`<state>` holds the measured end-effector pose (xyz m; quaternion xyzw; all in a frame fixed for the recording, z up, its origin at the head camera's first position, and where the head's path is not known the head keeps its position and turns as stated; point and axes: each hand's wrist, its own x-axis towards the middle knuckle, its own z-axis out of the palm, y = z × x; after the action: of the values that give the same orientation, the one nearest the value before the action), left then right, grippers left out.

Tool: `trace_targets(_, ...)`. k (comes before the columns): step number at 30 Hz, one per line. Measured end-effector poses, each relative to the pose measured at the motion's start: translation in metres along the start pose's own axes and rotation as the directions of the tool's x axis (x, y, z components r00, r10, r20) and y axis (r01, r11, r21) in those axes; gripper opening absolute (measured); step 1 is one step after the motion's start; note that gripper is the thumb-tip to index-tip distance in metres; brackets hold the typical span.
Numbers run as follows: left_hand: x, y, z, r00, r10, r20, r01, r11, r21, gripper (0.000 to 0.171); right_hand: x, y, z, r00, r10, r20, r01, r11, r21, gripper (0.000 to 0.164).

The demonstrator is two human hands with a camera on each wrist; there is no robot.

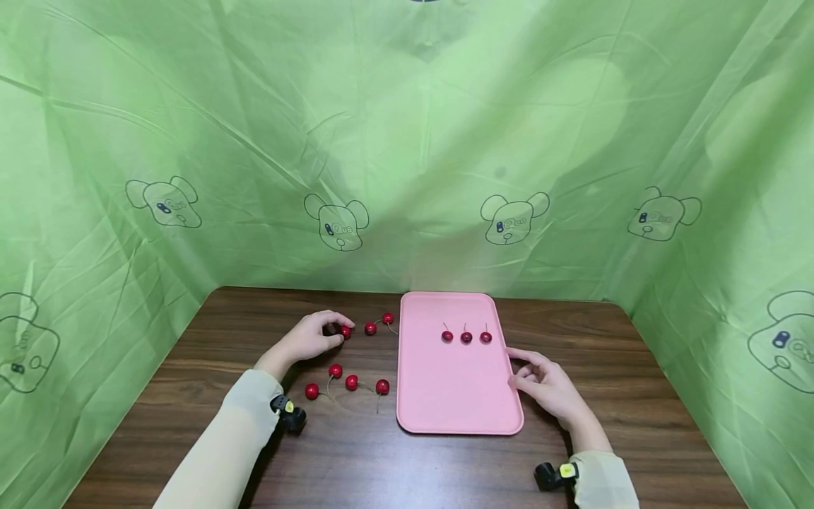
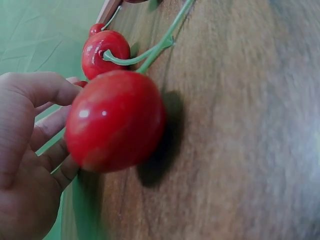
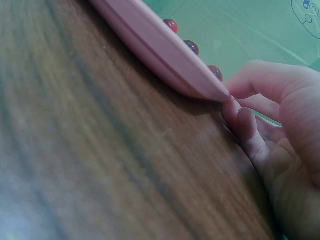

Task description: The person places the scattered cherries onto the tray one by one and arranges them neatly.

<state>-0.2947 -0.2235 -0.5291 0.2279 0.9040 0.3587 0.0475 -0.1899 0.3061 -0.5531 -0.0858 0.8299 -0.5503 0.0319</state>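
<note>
At the table's left, my left hand (image 1: 310, 336) pinches a red cherry (image 1: 345, 331) between thumb and fingertips. In the left wrist view the left hand (image 2: 37, 135) is mostly behind a large near cherry (image 2: 115, 122), whose green stem joins that of a second cherry (image 2: 95, 55). My right hand (image 1: 548, 385) grips the right rim of a pink tray (image 1: 458, 396). The right wrist view has thumb and fingers of the right hand (image 3: 280, 120) at the edge of the tray (image 3: 160, 55). Three darker cherries (image 1: 466, 338) stand in a row on the tray, stems pointing away.
Right of the left hand lie two stem-joined cherries (image 1: 370, 329). Nearer the front are several more cherries (image 1: 351, 382), left of the tray. The brown wooden table (image 1: 445, 474) is enclosed by green curtains (image 1: 413, 177) at the back and sides.
</note>
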Motion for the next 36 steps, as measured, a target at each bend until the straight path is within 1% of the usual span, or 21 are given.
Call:
trace_targets(7, -0.0029, 0.0023, -0.0018, 1.0, -0.011, -0.011, 0.011, 1.0, -0.004, 0.028, 0.0005, -0.0008, -0.0004, 1.0, -0.002, 0.001, 0.002, 1.0, 0.001, 0.055)
trace_targets(21, -0.0027, 0.0039, -0.0004, 0.999, -0.032, -0.017, 0.031, 0.999, -0.023, 0.024, 0.0006, -0.0024, -0.0007, 1.0, 0.023, -0.001, -0.023, 1.0, -0.007, 0.056)
trace_targets(29, -0.0059, 0.0057, 0.0006, 0.999, -0.04, -0.025, 0.039, 0.999, -0.025, 0.02, -0.0008, -0.002, 0.0005, 1.0, 0.011, 0.0, -0.011, 1.0, -0.002, 0.056)
trace_targets(36, -0.0064, 0.004, 0.0026, 0.998, -0.046, -0.048, 0.044, 0.998, -0.036, 0.02, -0.0009, -0.001, 0.0011, 1.0, 0.013, 0.001, -0.013, 1.0, 0.003, 0.056)
